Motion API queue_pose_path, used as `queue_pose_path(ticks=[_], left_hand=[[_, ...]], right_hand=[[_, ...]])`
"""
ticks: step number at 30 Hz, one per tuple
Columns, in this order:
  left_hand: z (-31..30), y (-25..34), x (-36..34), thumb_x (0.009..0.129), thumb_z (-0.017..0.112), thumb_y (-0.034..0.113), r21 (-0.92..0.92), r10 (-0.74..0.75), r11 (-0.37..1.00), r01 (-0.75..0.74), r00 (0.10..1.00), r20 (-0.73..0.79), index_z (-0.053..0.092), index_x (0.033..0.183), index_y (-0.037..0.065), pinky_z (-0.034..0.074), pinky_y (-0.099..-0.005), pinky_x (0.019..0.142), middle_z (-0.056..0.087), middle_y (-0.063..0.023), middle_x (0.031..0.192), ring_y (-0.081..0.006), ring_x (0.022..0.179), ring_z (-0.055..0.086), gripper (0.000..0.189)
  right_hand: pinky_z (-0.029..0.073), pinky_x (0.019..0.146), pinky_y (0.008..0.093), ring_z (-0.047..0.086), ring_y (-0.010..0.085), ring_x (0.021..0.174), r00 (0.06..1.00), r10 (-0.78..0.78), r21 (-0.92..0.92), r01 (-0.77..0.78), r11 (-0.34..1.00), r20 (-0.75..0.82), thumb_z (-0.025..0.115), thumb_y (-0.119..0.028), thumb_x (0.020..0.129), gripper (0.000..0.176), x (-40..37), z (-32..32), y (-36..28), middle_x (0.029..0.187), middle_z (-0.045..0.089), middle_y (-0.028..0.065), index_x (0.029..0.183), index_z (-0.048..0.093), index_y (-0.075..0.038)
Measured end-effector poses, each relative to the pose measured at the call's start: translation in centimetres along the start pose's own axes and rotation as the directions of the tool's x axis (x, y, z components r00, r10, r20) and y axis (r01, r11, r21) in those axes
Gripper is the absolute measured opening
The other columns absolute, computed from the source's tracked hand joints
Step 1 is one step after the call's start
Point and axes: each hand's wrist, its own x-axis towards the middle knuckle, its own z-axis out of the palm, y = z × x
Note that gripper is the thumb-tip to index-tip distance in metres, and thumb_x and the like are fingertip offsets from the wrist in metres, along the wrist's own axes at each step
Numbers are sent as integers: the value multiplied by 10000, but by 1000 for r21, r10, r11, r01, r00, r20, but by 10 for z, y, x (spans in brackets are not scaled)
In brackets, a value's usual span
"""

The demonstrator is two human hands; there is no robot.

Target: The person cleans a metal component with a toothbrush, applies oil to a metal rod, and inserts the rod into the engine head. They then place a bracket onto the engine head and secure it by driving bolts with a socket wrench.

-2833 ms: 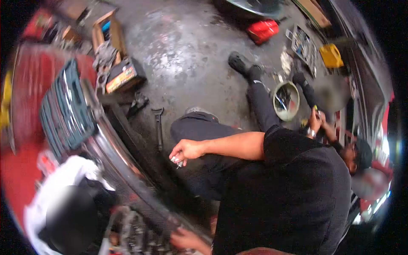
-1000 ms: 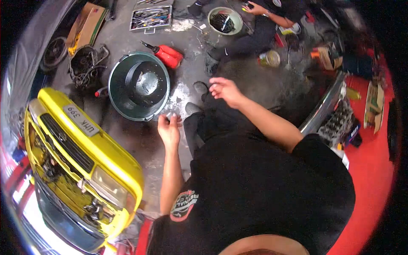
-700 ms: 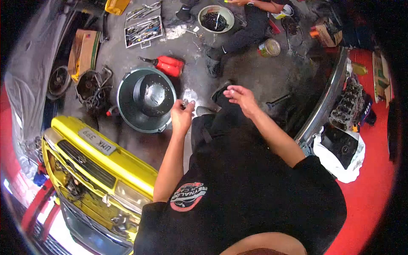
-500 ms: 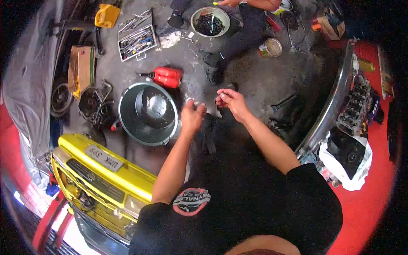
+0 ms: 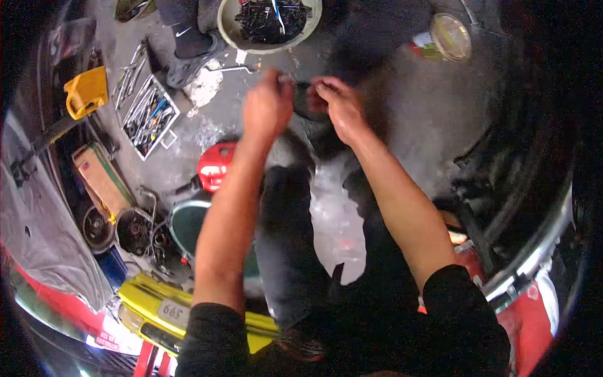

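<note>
My left hand (image 5: 269,105) is raised in front of me with its fingers curled together. A small pale bit shows at its fingertips, too blurred to name. My right hand (image 5: 342,108) is close beside it, a short gap apart, fingers bent inward; whatever they may hold is hidden. Beyond both hands stands a pale basin (image 5: 227,32) of dark metal parts, with a blue-and-white tool sticking out. A red plastic jug (image 5: 215,166) lies on the floor, partly behind my left forearm. A large grey-green bucket (image 5: 188,227) is mostly covered by that arm.
A case of hand tools (image 5: 151,116) lies open at left, near another person's shoe (image 5: 191,63). Farther left are a yellow container (image 5: 86,93) and a cardboard box (image 5: 103,179). A yellow car front (image 5: 141,305) is lower left. A tin (image 5: 451,38) stands at upper right.
My view has tilted and moved forward, bringing the basin and tools nearer. Both hands are now farther out and closer together, and my left arm covers much of the bucket.
</note>
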Motion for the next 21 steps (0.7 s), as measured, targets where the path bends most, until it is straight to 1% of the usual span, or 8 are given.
queue_pose_path(ticks=[4,9,10,12,14,16,19,21], left_hand=[[61,-64,147,890,535,231,267,296,911,-315,949,110,608,963,34,526,-495,773,661,-262,893,-429,875,648,222],[165,-183,296,901,502,190,583,120,729,-360,905,408,661,1097,59,517,-444,880,644,-216,1124,-351,1061,630,285],[167,-180,306,906,494,190,583,71,730,-356,888,454,662,1135,67,513,-433,901,633,-207,1172,-337,1099,620,310],[173,-141,294,923,476,212,573,-158,819,-32,947,279,661,1171,88,510,-418,907,604,-184,1243,-322,1133,607,334],[189,-126,283,936,463,248,540,-68,807,-239,871,487,659,1166,64,501,-412,920,611,-158,1247,-314,1142,603,354],[201,-145,312,935,462,252,519,-57,820,-239,869,491,655,1162,64,502,-420,917,622,-165,1223,-327,1124,611,352],[199,-151,305,932,462,232,445,-76,895,-28,974,214,665,1134,77,505,-424,911,635,-162,1196,-336,1103,619,325],[198,-150,297,933,459,226,470,50,840,-269,903,428,669,1123,85,508,-426,906,641,-159,1186,-337,1098,620,317]], right_hand=[[506,674,291,624,138,733,956,-291,-391,282,876,38,562,-135,938,183,109,4,30,825,673,66,1047,649,-17],[526,725,291,638,152,792,885,-446,-408,459,789,133,557,-110,944,201,171,-4,37,898,676,93,1089,618,14],[539,759,291,648,160,838,891,-431,-431,448,784,141,542,-111,961,217,176,-7,37,947,677,106,1120,601,24],[539,768,294,648,161,839,890,-435,-403,451,796,137,540,-105,959,216,194,-10,35,939,677,110,1119,600,28],[539,773,296,649,160,843,871,-458,-456,485,746,176,541,-102,957,215,203,-15,36,941,678,109,1118,602,27],[531,782,293,653,159,853,857,-490,-524,494,693,159,536,-93,956,209,218,-15,33,954,682,109,1114,608,24],[524,789,288,657,165,860,840,-524,-624,486,611,142,515,-75,958,200,232,-10,29,968,686,110,1102,612,24],[530,778,294,658,171,852,854,-474,-783,439,440,213,512,-82,956,193,242,-7,27,951,682,102,1079,614,25]])
